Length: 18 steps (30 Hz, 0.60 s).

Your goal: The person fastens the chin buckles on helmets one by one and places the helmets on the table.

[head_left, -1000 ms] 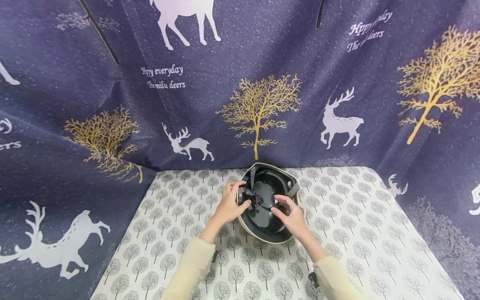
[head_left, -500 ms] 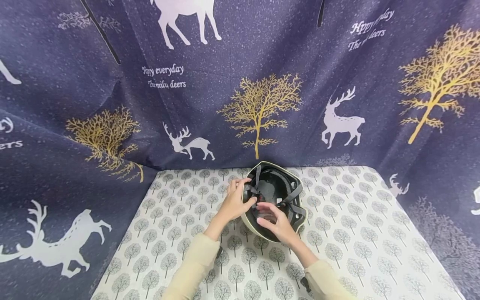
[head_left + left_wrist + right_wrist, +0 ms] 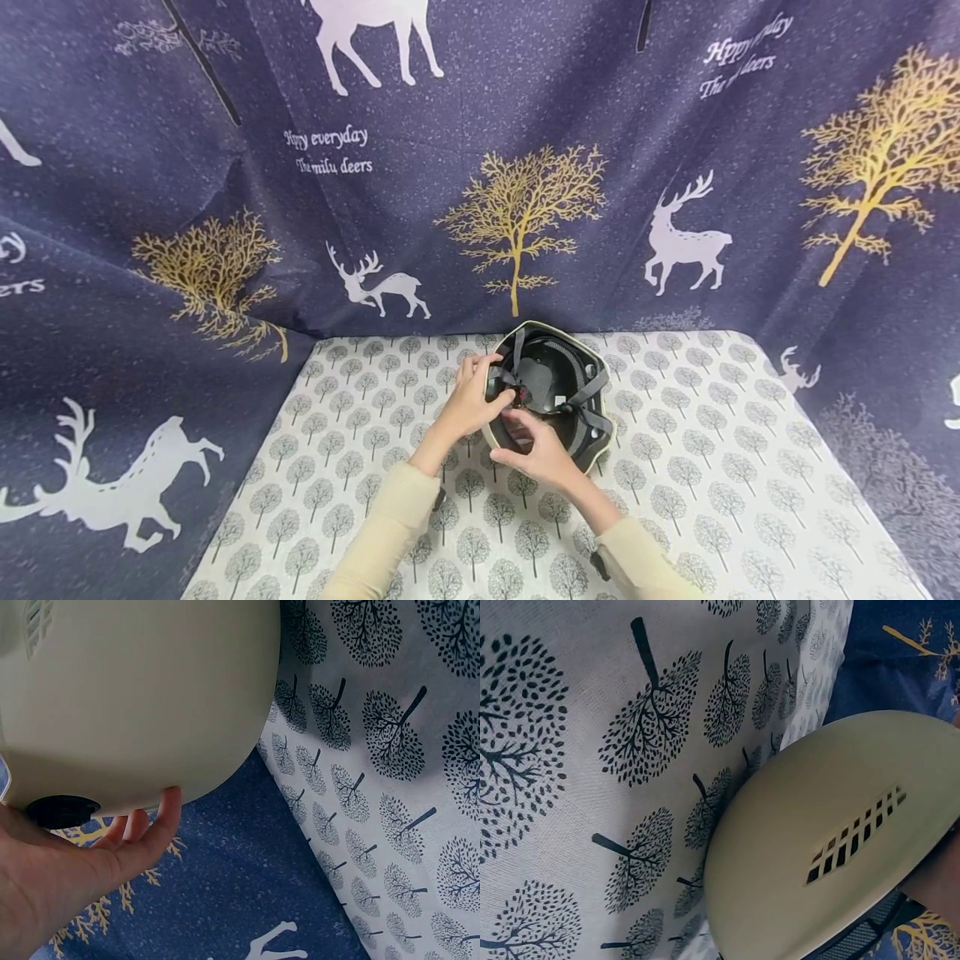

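A cream helmet (image 3: 543,379) sits upside down on the table, its black lined inside facing up. My left hand (image 3: 471,410) grips its left rim, thumb inside, fingers along the outer shell beside a black round part (image 3: 64,810). My right hand (image 3: 546,457) reaches over the near rim, fingertips inside close to the left thumb, its own thumb overlapping the rim. Whether it pinches anything I cannot tell. A grey strap (image 3: 588,390) crosses the right side inside; a small red part shows near the left thumb. In the right wrist view, the shell (image 3: 795,847) hides most of the hand.
The table wears a white cloth (image 3: 675,467) printed with grey trees. Behind it and at the sides hangs a dark blue curtain (image 3: 457,233) with deer and golden trees; the helmet stands close to this curtain.
My right hand has moved left and nearer across the helmet, from its right inside to the near left rim. The helmet has turned and shifted slightly right; my left hand stays on its rim.
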Each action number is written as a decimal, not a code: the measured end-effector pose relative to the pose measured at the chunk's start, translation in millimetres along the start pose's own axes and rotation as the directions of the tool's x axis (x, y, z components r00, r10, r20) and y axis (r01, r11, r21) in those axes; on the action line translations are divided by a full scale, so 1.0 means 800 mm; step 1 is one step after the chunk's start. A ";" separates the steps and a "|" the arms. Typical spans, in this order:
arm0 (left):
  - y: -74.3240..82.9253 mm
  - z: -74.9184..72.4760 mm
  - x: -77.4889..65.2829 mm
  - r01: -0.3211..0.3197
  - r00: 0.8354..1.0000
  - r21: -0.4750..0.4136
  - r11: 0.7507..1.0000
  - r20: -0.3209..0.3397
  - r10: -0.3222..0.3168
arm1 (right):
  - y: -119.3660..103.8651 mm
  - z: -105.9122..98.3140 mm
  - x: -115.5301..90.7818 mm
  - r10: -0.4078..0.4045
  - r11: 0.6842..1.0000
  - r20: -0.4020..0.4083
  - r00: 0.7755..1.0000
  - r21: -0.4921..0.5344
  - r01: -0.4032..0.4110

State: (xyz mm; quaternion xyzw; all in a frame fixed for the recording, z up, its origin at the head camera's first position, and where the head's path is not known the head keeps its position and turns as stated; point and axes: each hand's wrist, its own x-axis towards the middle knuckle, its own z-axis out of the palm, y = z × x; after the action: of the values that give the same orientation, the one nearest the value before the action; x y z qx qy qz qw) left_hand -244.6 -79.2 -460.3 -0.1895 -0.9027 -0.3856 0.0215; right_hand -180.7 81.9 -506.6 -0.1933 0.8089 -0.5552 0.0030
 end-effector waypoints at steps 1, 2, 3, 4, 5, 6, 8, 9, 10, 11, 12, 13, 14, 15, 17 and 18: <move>0.000 0.000 0.000 -0.002 1.000 0.001 1.000 0.004 0.002 | -0.001 0.001 0.000 0.007 1.000 -0.004 1.000 -0.021 -0.007; 0.000 -0.001 0.000 -0.003 1.000 0.002 1.000 0.009 0.003 | -0.001 0.002 0.001 0.011 0.999 -0.009 1.000 -0.041 -0.011; 0.000 -0.001 0.000 -0.005 1.000 0.004 1.000 0.013 0.005 | -0.001 0.003 0.001 0.006 0.999 -0.016 1.000 -0.054 -0.007; 0.000 -0.001 0.000 -0.007 1.000 0.001 1.000 0.017 0.007 | -0.002 0.004 0.001 0.004 0.998 -0.025 1.000 -0.063 -0.006; 0.000 -0.001 0.001 -0.010 1.000 -0.001 1.000 0.018 0.010 | -0.002 0.004 0.001 -0.004 0.998 -0.037 0.999 -0.067 0.002; 0.000 -0.001 0.001 -0.013 1.000 -0.002 1.000 0.018 0.013 | -0.003 0.005 0.001 -0.013 0.998 -0.050 0.999 -0.069 0.010; -0.001 0.000 0.001 -0.023 1.000 -0.017 1.000 0.006 0.023 | -0.004 0.006 0.002 -0.032 0.996 -0.075 0.997 -0.082 0.026; -0.002 0.001 0.001 -0.030 1.000 -0.022 0.999 -0.001 0.030 | -0.005 0.006 0.002 -0.043 0.995 -0.086 0.995 -0.089 0.035; -0.004 0.002 0.001 -0.041 0.999 -0.034 0.999 -0.008 0.041 | -0.006 0.007 0.001 -0.050 0.994 -0.097 0.994 -0.097 0.041; -0.005 0.003 0.001 -0.054 0.998 -0.043 0.998 -0.016 0.054 | -0.006 0.008 0.001 -0.060 0.994 -0.111 0.992 -0.103 0.049; -0.007 0.004 0.000 -0.067 0.998 -0.057 0.996 -0.022 0.066 | -0.007 0.008 0.000 -0.063 0.993 -0.123 0.990 -0.105 0.050; -0.009 0.005 0.000 -0.081 0.997 -0.071 0.994 -0.028 0.079 | -0.007 0.009 0.000 -0.067 0.993 -0.136 0.988 -0.110 0.052; -0.012 0.007 -0.001 -0.094 0.995 -0.083 0.992 -0.032 0.092 | -0.007 0.009 0.000 -0.068 0.993 -0.149 0.986 -0.109 0.052; -0.014 0.008 -0.001 -0.109 0.994 -0.100 0.989 -0.041 0.105 | -0.007 0.009 -0.001 -0.071 0.993 -0.165 0.984 -0.106 0.054; -0.017 0.009 -0.003 -0.135 0.990 -0.149 0.980 -0.065 0.126 | -0.009 0.010 -0.002 -0.065 0.995 -0.196 0.978 -0.084 0.049; -0.019 0.009 -0.004 -0.149 0.987 -0.177 0.973 -0.079 0.137 | -0.010 0.010 -0.002 -0.060 0.996 -0.208 0.976 -0.072 0.046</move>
State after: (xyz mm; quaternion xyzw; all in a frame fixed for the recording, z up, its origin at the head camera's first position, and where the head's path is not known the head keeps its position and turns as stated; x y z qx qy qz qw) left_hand -246.3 -84.6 -476.1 -0.2423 -0.8463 -0.4704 0.0616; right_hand -175.2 72.7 -502.7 -0.1553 0.8173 -0.5452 -0.1037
